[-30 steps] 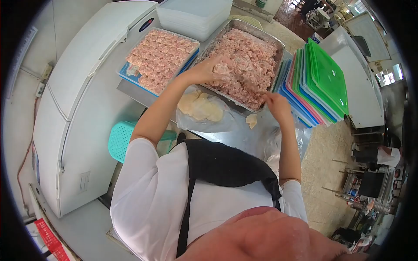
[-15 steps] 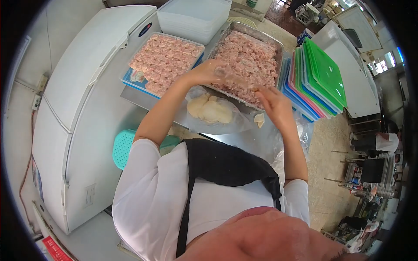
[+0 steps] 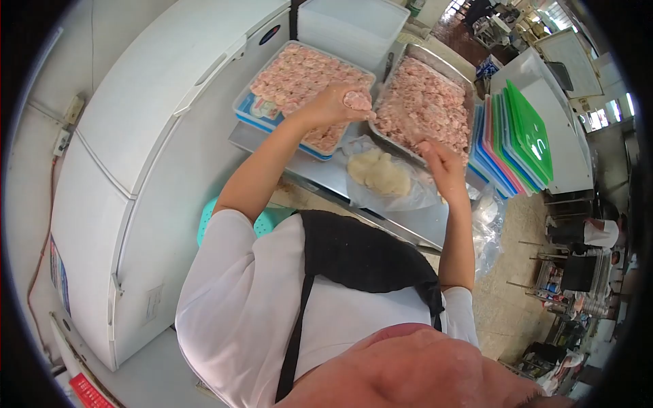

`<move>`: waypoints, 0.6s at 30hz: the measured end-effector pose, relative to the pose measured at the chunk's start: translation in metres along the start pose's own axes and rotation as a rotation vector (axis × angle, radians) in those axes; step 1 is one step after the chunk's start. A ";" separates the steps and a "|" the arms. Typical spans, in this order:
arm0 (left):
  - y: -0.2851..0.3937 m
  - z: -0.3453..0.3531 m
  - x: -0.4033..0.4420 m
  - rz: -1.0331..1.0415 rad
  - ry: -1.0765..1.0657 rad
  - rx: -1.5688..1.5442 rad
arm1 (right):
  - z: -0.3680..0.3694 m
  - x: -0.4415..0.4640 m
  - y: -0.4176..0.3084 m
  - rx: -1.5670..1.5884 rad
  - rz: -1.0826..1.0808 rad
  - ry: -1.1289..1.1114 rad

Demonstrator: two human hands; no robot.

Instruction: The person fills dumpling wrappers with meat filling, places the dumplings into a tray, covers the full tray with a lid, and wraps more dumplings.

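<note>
My left hand (image 3: 328,105) is closed around a round lump of ground meat (image 3: 356,100), held over the near right side of a plastic tray (image 3: 239,109) with rows of meat dumplings (image 3: 306,71). Beside it lies a deep metal tray (image 3: 442,58) filled with raw ground meat (image 3: 422,102). At that tray's near edge, my right hand (image 3: 445,170) has its fingers pressed together; whatever they hold is too blurred to name. Between my forearms a stack of pale round dough wrappers (image 3: 377,171) rests on a clear plastic bag (image 3: 415,197).
Clear plastic containers (image 3: 350,27) stand behind the dumpling tray. Coloured lids (image 3: 520,136) are stacked at the right, near a crumpled plastic bag (image 3: 486,224). A white freezer (image 3: 170,170) borders the left side; a turquoise basket (image 3: 207,217) sits below the steel table (image 3: 316,173).
My left hand has moved from the ground meat toward the dumpling tray, its lump now in plain sight. My right hand has drawn apart from it. The view has shifted, so the trays appear farther right.
</note>
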State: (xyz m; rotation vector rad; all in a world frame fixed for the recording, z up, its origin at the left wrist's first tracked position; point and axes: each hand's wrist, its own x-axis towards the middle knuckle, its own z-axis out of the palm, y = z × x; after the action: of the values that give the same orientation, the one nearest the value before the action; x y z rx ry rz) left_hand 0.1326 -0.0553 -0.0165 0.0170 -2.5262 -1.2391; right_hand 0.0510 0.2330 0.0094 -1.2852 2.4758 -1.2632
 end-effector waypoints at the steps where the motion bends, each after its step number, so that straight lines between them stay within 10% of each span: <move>1: -0.008 -0.013 -0.003 0.041 -0.017 0.005 | 0.004 -0.002 -0.001 0.060 0.036 0.028; 18: -0.106 -0.084 -0.073 -0.391 -0.127 0.325 | 0.042 -0.070 0.006 0.503 0.594 0.234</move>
State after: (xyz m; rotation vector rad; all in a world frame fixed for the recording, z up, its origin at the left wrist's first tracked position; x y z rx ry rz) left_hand 0.2128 -0.1744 -0.0708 0.5471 -2.9041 -0.9609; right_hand 0.1092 0.2587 -0.0422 -0.2703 2.1840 -1.7441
